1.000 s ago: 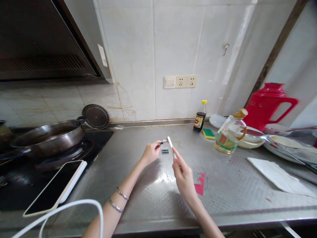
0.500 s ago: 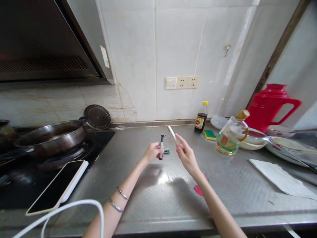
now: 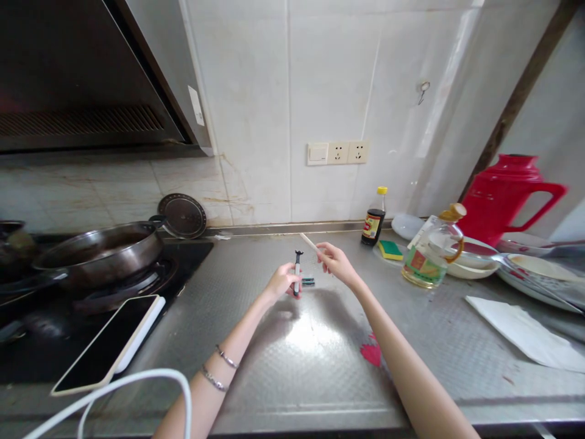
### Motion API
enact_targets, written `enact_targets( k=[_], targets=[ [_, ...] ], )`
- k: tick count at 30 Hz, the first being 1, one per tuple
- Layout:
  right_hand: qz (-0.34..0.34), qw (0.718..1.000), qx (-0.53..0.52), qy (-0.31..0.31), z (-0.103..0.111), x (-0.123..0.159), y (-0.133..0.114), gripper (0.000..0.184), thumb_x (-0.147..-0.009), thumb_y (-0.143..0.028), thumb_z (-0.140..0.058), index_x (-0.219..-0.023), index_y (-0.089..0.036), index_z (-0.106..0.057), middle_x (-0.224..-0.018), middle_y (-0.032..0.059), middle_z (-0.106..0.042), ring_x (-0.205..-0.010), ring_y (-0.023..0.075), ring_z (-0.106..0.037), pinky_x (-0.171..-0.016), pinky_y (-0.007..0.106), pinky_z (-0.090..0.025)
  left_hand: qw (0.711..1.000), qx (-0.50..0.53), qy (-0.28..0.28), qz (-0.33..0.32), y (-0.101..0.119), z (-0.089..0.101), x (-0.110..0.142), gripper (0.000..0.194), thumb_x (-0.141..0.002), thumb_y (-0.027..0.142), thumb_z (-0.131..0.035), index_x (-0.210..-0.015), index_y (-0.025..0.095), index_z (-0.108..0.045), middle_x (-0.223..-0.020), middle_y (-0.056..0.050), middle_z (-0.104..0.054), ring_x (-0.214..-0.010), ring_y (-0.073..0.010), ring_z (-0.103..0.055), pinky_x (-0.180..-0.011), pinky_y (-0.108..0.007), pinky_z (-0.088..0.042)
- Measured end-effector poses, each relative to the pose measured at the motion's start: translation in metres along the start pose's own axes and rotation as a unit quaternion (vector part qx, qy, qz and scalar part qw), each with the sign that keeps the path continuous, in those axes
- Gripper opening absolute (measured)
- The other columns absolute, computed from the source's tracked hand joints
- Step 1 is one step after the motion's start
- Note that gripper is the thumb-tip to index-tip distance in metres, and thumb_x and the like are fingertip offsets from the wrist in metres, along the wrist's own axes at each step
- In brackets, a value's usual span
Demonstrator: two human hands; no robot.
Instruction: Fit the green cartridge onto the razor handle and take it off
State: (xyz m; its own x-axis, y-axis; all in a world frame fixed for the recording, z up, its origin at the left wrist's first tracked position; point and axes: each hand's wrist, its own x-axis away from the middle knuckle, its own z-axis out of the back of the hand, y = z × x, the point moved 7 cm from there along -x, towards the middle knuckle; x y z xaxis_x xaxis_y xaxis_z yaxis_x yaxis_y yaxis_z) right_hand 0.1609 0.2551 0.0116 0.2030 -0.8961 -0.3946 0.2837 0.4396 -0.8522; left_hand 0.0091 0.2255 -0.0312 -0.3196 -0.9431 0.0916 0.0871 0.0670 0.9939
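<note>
My left hand (image 3: 284,281) is closed around a grey-and-black razor handle (image 3: 297,271), held upright with its forked black end on top. That fork carries no blade head that I can see. In my right hand (image 3: 337,263) is a thin whitish stick (image 3: 310,242), pinched near its lower end and slanting up to the left, its tip above and to the right of the razor handle without touching it. Just right of the left fingers, a small dark piece with green stripes (image 3: 309,281) lies on the steel counter (image 3: 256,390); its exact kind is unclear.
On the left are a hob with a steel pan (image 3: 103,247), a phone (image 3: 107,347) and a white cable (image 3: 150,373). To the right stand a soy sauce bottle (image 3: 373,219), a sponge (image 3: 390,249), an oil jug (image 3: 427,262), a red thermos (image 3: 498,201), dishes and a white cloth (image 3: 516,332).
My right hand has moved left and slightly up, bringing the whitish stick closer to the razor handle. The left hand has stayed nearly in place. The view has shifted slightly.
</note>
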Motion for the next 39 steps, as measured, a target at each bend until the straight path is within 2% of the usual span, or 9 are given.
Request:
enact_targets(
  k=[5, 10, 14, 21, 25, 28, 32, 37, 39],
  targets=[
    [-0.040, 0.998, -0.043, -0.027, -0.002, 0.002, 0.019, 0.030, -0.074, -0.038, -0.055, -0.093, -0.015, -0.057, -0.073, 0.0042, -0.063, -0.051, 0.0108, -0.057, -0.045, 0.021, -0.042, 1.000, -0.005, 0.009, 0.020, -0.001, 0.000, 0.001, 0.020, -0.072, 0.017, -0.050, -0.091, 0.015, -0.046, -0.049, 0.001, -0.057, -0.039, -0.0151, -0.056, -0.041, -0.027, -0.047],
    [-0.010, 0.999, -0.045, -0.009, 0.003, 0.003, 0.028, 0.027, -0.070, -0.036, -0.059, -0.087, -0.016, -0.060, -0.070, 0.0050, -0.067, -0.062, 0.0152, -0.060, -0.059, 0.026, -0.046, 0.999, 0.006, 0.035, 0.036, -0.001, 0.001, 0.003, 0.019, -0.072, 0.013, -0.048, -0.090, 0.016, -0.041, -0.049, 0.000, -0.058, -0.042, -0.0173, -0.059, -0.044, -0.028, -0.049],
    [0.019, 0.999, 0.025, 0.000, 0.003, 0.006, 0.022, 0.026, -0.076, -0.038, -0.055, -0.086, -0.016, -0.062, -0.068, 0.0039, -0.066, -0.062, 0.0150, -0.057, -0.059, 0.025, -0.042, 0.997, 0.007, 0.054, 0.047, -0.004, 0.005, 0.001, 0.024, -0.072, 0.012, -0.046, -0.095, 0.015, -0.038, -0.049, 0.000, -0.059, -0.043, -0.0185, -0.060, -0.044, -0.028, -0.049],
    [0.034, 0.989, 0.131, 0.058, 0.005, 0.010, 0.009, 0.041, -0.079, -0.051, -0.049, -0.078, -0.015, -0.067, -0.058, 0.0029, -0.062, -0.053, 0.0129, -0.051, -0.050, 0.022, -0.035, 0.995, 0.005, -0.055, 0.083, -0.014, -0.005, 0.002, 0.024, -0.073, 0.017, -0.052, -0.093, 0.014, -0.041, -0.055, -0.005, -0.063, -0.051, -0.0219, -0.065, -0.048, -0.030, -0.051],
    [0.036, 0.988, 0.140, 0.045, 0.000, 0.008, 0.006, 0.043, -0.078, -0.053, -0.049, -0.079, -0.015, -0.069, -0.058, 0.0036, -0.063, -0.053, 0.0137, -0.053, -0.051, 0.022, -0.035, 0.990, 0.013, -0.106, 0.092, -0.017, -0.011, 0.004, 0.026, -0.073, 0.020, -0.055, -0.093, 0.014, -0.041, -0.059, -0.008, -0.065, -0.054, -0.0223, -0.066, -0.049, -0.030, -0.052],
    [0.031, 0.987, 0.154, 0.040, -0.001, 0.007, 0.008, 0.041, -0.078, -0.052, -0.050, -0.079, -0.017, -0.070, -0.060, 0.0035, -0.064, -0.055, 0.0145, -0.055, -0.052, 0.022, -0.036, 0.989, 0.015, -0.114, 0.092, -0.015, -0.012, 0.005, 0.025, -0.073, 0.021, -0.055, -0.091, 0.015, -0.040, -0.060, -0.007, -0.065, -0.054, -0.0220, -0.066, -0.049, -0.030, -0.052],
    [0.024, 0.980, 0.178, 0.085, 0.006, 0.007, 0.009, 0.041, -0.078, -0.053, -0.050, -0.079, -0.018, -0.071, -0.059, 0.0036, -0.065, -0.055, 0.0147, -0.055, -0.052, 0.022, -0.035, 0.989, 0.013, -0.112, 0.098, -0.016, -0.012, 0.006, 0.022, -0.072, 0.021, -0.054, -0.087, 0.016, -0.039, -0.057, -0.006, -0.064, -0.052, -0.0222, -0.065, -0.048, -0.030, -0.051],
    [0.020, 0.984, 0.173, 0.047, 0.000, 0.006, 0.009, 0.039, -0.078, -0.052, -0.050, -0.078, -0.019, -0.071, -0.060, 0.0028, -0.065, -0.055, 0.0145, -0.056, -0.052, 0.022, -0.035, 0.988, 0.020, -0.121, 0.097, -0.017, -0.013, 0.006, 0.021, -0.072, 0.018, -0.051, -0.087, 0.016, -0.038, -0.056, -0.006, -0.064, -0.051, -0.0227, -0.065, -0.048, -0.031, -0.051],
    [0.022, 0.981, 0.180, 0.063, 0.002, 0.007, 0.008, 0.038, -0.078, -0.051, -0.051, -0.078, -0.019, -0.071, -0.060, 0.0033, -0.065, -0.056, 0.0149, -0.056, -0.053, 0.022, -0.036, 0.987, 0.021, -0.124, 0.096, -0.016, -0.014, 0.007, 0.020, -0.072, 0.017, -0.051, -0.087, 0.016, -0.038, -0.056, -0.006, -0.063, -0.051, -0.0227, -0.065, -0.048, -0.031, -0.051]
  ],
)
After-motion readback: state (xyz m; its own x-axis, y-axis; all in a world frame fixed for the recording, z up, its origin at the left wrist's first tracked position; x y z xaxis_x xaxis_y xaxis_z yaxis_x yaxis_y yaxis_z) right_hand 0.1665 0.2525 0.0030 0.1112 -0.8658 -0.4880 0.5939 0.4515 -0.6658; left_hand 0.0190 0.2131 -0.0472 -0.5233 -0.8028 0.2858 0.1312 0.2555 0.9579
